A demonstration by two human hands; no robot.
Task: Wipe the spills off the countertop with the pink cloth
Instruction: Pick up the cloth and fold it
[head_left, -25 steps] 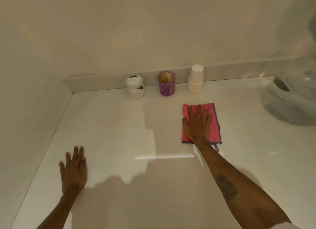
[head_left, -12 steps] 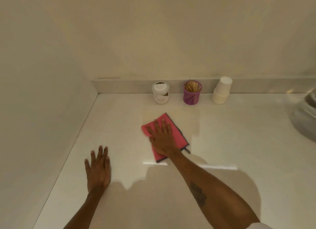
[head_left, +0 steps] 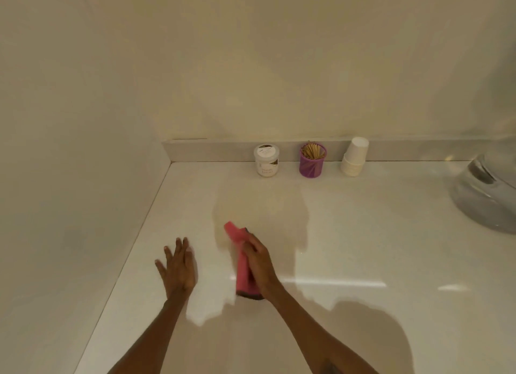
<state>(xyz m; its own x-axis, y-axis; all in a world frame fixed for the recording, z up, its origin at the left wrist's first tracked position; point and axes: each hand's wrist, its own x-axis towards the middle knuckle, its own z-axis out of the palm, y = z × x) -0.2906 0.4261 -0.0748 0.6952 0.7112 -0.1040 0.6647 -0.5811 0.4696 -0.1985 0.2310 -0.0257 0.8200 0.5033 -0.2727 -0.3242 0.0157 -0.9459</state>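
Note:
The pink cloth with a dark edge lies on the white countertop, bunched into a narrow upright strip. My right hand presses on its right side, fingers closed over it. My left hand rests flat on the countertop just left of the cloth, fingers spread, holding nothing. A faint duller patch on the surface lies beyond the cloth; no distinct spill shows.
Against the back ledge stand a white lidded jar, a purple cup of wooden sticks and a stack of white paper cups. A clear rounded appliance sits at the right. A wall bounds the counter on the left.
My right hand has swept the cloth leftward across the counter, and the cloth has turned and bunched from flat into a narrow strip. My left hand stays planted on the counter.

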